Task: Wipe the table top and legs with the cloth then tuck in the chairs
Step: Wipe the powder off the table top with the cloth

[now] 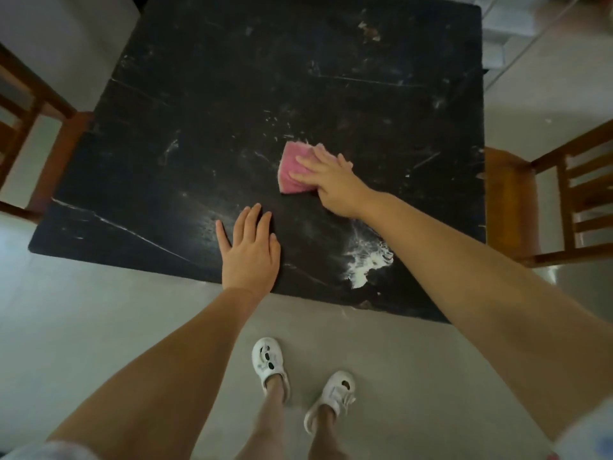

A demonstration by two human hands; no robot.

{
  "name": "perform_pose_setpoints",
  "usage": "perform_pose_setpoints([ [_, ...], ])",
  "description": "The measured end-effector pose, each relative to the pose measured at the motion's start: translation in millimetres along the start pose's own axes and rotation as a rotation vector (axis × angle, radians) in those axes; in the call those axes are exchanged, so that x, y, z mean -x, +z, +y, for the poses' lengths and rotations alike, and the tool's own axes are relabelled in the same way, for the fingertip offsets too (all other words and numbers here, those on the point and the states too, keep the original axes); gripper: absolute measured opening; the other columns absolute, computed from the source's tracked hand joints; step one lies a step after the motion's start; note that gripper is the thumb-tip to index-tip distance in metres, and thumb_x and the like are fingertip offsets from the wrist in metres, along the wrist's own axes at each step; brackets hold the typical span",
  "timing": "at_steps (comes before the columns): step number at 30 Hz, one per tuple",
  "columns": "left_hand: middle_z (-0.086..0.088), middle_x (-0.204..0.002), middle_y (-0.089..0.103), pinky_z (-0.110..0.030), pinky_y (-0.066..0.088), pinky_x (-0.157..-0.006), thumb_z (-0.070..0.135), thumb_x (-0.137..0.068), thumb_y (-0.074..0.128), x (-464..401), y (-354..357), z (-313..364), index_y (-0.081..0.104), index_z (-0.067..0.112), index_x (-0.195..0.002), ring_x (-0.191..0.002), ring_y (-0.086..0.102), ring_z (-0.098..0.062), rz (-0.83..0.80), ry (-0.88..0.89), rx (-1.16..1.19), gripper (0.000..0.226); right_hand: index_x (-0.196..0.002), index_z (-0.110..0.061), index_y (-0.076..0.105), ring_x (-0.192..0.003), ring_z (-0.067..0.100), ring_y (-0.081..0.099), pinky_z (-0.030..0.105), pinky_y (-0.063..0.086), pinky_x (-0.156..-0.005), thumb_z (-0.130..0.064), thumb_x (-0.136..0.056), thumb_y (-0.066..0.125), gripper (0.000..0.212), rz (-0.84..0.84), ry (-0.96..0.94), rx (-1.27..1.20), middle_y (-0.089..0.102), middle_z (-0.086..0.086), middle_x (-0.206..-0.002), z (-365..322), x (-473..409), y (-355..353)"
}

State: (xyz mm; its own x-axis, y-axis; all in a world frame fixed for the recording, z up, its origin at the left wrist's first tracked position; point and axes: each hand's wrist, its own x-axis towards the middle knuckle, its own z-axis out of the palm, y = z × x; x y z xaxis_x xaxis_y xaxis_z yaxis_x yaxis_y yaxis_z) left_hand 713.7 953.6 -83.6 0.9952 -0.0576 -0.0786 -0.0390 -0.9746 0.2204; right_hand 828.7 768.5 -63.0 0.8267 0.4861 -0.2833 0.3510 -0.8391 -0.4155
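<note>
A black, scratched square table top (232, 111) fills the upper half of the view. My right hand (335, 187) presses a folded pink cloth (293, 167) flat on the table, right of centre. My left hand (250, 250) lies flat near the front edge, fingers spread, holding nothing. A white smear (365, 263) marks the table by the front right edge, under my right forearm. One wooden chair (550, 200) stands pulled out at the table's right side. Another wooden chair (36, 127) stands at the left side.
Pale tiled floor (99, 327) surrounds the table. My two feet in white shoes (270, 363) stand on it just in front of the table. Pale boxes or steps (517, 24) sit at the top right corner.
</note>
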Motion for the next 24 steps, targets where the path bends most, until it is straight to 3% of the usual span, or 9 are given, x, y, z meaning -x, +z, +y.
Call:
perform_pose_setpoints([
  [3,-0.003,-0.151,0.024,-0.049,-0.008,-0.113,0.031,-0.098,0.021,1,-2,2,0.03,0.019,-0.141,-0.142,0.011,-0.018,-0.003,0.004,0.007,0.046,-0.138,-0.025,0.041,-0.145,0.022,-0.006,0.045,-0.012,-0.112,0.013,-0.083,0.037,0.068,-0.007,-0.128,-0.048,0.019,-0.005,-0.155,11,76,16],
  [7,-0.004,-0.151,0.025,-0.05,-0.007,-0.112,0.029,-0.098,0.024,1,-4,5,0.032,0.017,-0.141,-0.142,0.013,-0.019,0.005,-0.014,0.015,0.045,-0.136,-0.03,0.042,-0.143,0.009,-0.01,0.04,-0.011,-0.116,0.011,-0.088,0.036,0.063,-0.115,-0.077,-0.096,0.017,-0.016,-0.151,40,188,33],
  [10,-0.005,-0.151,0.026,-0.051,-0.005,-0.113,0.028,-0.098,0.027,1,-4,5,0.033,0.016,-0.14,-0.142,0.013,-0.019,0.008,-0.02,0.024,0.045,-0.127,-0.027,0.053,-0.142,0.004,0.009,0.042,0.012,-0.119,0.01,-0.09,0.037,0.055,-0.182,0.048,-0.189,0.031,-0.016,-0.146,45,226,16],
  [12,-0.004,-0.151,0.025,-0.05,-0.005,-0.114,0.028,-0.098,0.025,1,-3,4,0.031,0.017,-0.141,-0.142,0.012,-0.018,0.004,-0.022,0.017,0.045,-0.116,-0.025,0.061,-0.131,0.006,0.038,0.036,0.036,-0.11,0.01,-0.089,0.04,0.049,-0.09,0.167,-0.324,0.047,-0.006,-0.139,36,209,-9],
  [14,-0.003,-0.152,0.024,-0.049,-0.005,-0.114,0.03,-0.098,0.023,1,-3,3,0.03,0.018,-0.141,-0.142,0.011,-0.019,-0.001,-0.016,-0.001,0.045,-0.113,-0.021,0.064,-0.111,0.019,0.058,0.036,0.049,-0.095,0.012,-0.087,0.039,0.049,0.06,0.195,-0.404,0.054,0.003,-0.131,24,165,-32],
  [16,-0.004,-0.151,0.025,-0.048,-0.005,-0.115,0.031,-0.098,0.021,1,-1,3,0.031,0.018,-0.141,-0.142,0.012,-0.019,0.01,-0.009,0.002,0.046,-0.117,-0.013,0.064,-0.111,0.032,0.058,0.034,0.042,-0.102,0.015,-0.083,0.037,0.051,0.135,0.119,-0.4,0.054,0.009,-0.131,11,108,-38],
  [18,-0.005,-0.15,0.027,-0.047,-0.004,-0.115,0.03,-0.098,0.022,1,0,1,0.031,0.016,-0.141,-0.141,0.015,-0.019,0.039,-0.013,0.031,0.046,-0.127,-0.011,0.056,-0.132,0.028,0.039,0.023,0.021,-0.11,0.013,-0.083,0.036,0.054,0.094,0.061,-0.297,0.044,0.009,-0.142,-8,58,-21],
  [21,-0.007,-0.148,0.031,-0.046,-0.002,-0.115,0.03,-0.098,0.024,1,2,0,0.031,0.013,-0.14,-0.14,0.02,-0.02,0.074,-0.036,0.089,0.046,-0.138,-0.025,0.042,-0.145,0.025,0.003,0.048,-0.002,-0.115,0.008,-0.086,0.035,0.062,0.01,-0.043,-0.074,0.022,-0.003,-0.155,-29,47,24],
  [24,-0.008,-0.148,0.031,-0.047,-0.001,-0.115,0.029,-0.098,0.026,1,2,1,0.031,0.012,-0.14,-0.14,0.021,-0.021,0.076,-0.042,0.101,0.046,-0.137,-0.026,0.044,-0.144,0.025,-0.006,0.053,-0.008,-0.114,0.009,-0.087,0.038,0.062,-0.028,-0.234,-0.002,0.021,-0.002,-0.155,-16,103,51],
])
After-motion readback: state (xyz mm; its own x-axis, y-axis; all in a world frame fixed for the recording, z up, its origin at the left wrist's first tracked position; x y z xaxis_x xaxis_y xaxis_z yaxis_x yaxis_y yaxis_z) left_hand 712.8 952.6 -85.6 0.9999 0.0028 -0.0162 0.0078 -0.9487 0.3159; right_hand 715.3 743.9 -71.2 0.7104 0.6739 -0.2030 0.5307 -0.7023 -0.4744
